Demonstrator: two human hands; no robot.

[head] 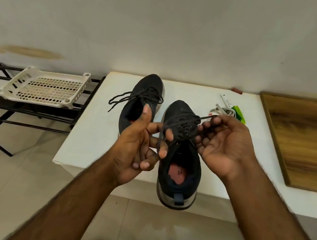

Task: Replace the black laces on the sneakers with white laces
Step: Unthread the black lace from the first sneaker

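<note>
Both dark sneakers sat on the white bench [89, 150], long axes running near to far, toes pointing at the wall. The near sneaker [181, 157] had its heel hanging off the front edge, right between the hands. Left hand [138, 148] pinched one end of its black lace [182, 123], right hand [223, 143] pinched the other. The far sneaker [141, 104] lay left, white laces [225, 111] bundled far right.

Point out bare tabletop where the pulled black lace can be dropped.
Free: the white table strip left of the far sneaker, and the near-right stretch beside the wooden board. Crowded: behind the right hand, where the white laces lie.
</note>
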